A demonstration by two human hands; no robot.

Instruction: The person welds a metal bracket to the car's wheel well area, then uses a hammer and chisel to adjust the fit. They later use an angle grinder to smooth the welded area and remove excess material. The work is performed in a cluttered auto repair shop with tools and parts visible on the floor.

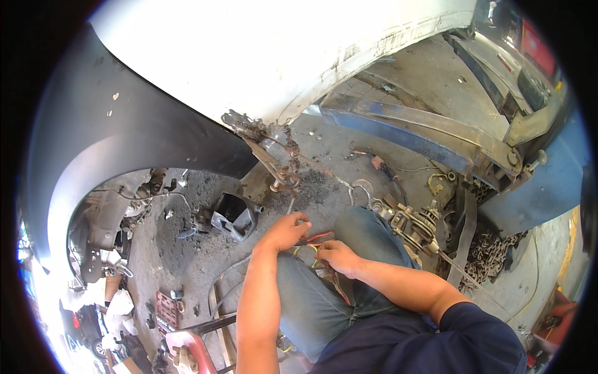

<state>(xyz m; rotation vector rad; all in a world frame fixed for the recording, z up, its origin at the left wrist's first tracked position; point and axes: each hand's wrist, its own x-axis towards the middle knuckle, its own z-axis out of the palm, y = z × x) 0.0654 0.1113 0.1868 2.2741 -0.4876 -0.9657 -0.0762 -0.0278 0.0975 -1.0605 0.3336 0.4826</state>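
Note:
My left hand (286, 232) is curled above my knees with red and black electrical wires (321, 238) running out from under it. Close by on the right, my right hand (339, 258) pinches a thin yellow wire (308, 249) between thumb and fingers. The fingers partly cover where the wires meet. Below the right hand, between my thighs, lies a brownish object (332, 279) with a red edge, too hidden to name. Just beyond my hands, a rusty shackle (286, 182) hangs at the lower corner of a white car body panel (261, 61).
A dark fender (126, 121) arches at left above a broken black plastic housing (235, 216) on the dirty floor. At right are a metal hook (362, 189), a cable puller (416, 224), a blue steel lift arm (397, 133) and piled chain (490, 257). A red tool (189, 353) stands lower left.

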